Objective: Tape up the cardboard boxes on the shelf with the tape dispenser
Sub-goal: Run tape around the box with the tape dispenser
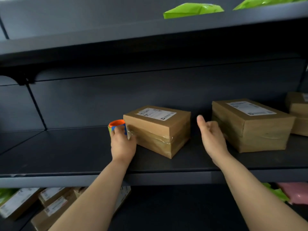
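A brown cardboard box (160, 129) with a white label stands in the middle of the dark shelf (66, 150). Clear tape runs round its front and side faces. My left hand (122, 144) grips the orange and blue tape dispenser (117, 125) against the box's left front corner. My right hand (211, 135) hovers in the gap to the right of that box, thumb up, fingers loosely curled, holding nothing. A second labelled box (250, 125) sits to the right, with tape round it too.
More boxes (298, 112) are stacked at the far right edge of the shelf. Green bags (191, 10) lie on the shelf above. Below are several labelled boxes (50, 204), green bags and a pink bag (295, 192).
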